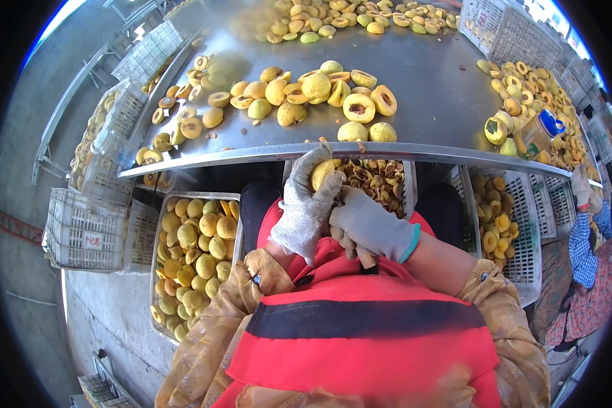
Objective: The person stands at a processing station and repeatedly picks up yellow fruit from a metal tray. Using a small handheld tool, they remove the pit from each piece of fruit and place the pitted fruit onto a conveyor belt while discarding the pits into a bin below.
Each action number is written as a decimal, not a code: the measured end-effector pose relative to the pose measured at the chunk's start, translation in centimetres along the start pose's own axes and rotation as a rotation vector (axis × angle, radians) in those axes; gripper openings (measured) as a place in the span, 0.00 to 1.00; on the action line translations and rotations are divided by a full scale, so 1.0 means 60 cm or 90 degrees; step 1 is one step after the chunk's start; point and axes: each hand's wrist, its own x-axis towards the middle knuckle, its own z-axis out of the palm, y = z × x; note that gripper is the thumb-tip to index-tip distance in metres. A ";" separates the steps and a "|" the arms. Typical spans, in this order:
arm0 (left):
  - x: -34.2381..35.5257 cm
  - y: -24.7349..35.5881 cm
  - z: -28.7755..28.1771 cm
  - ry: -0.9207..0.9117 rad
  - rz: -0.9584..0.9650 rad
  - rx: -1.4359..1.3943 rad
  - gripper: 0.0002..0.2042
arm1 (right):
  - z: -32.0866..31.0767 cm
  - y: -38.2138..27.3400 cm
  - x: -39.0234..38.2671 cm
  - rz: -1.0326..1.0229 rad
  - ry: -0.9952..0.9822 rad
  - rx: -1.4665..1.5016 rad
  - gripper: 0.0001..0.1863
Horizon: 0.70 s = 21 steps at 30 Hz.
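My left hand [304,204], in a grey-white work glove, is closed round a yellow peach [321,175] just off the table's front edge. Close beside it, my right hand [374,224], gloved in grey with a teal cuff, is shut round a tool whose wooden handle end [367,258] sticks out below the fist. The tool's working end is hidden by the hands. Right behind the hands, a crate holds brown pits and scraps [381,178]. Halved and whole yellow peaches [316,87] lie on the metal table [251,151] ahead.
A crate of whole peaches [196,248] stands on the floor at my left, near stacked white crates [85,228]. To my right is a crate [523,224] with peach halves. A blue-lidded plastic jar [538,132] sits among peaches at the table's right, near another person's sleeve [581,251].
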 end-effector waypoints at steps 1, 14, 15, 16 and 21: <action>0.001 -0.003 -0.014 -0.055 0.012 0.035 0.20 | -0.007 -0.007 -0.006 0.035 -0.065 0.058 0.06; 0.050 0.059 -0.065 -0.457 -0.264 -0.023 0.17 | -0.006 -0.003 -0.024 0.129 -0.182 0.048 0.10; 0.048 0.054 -0.065 -0.459 -0.226 -0.023 0.17 | -0.013 -0.009 -0.028 0.160 -0.221 0.115 0.10; 0.044 0.054 -0.064 -0.444 -0.227 -0.065 0.19 | -0.019 -0.012 -0.031 0.192 -0.259 0.183 0.09; 0.037 0.042 -0.044 -0.407 -0.229 -0.118 0.25 | -0.040 0.010 -0.023 0.182 -0.301 0.238 0.08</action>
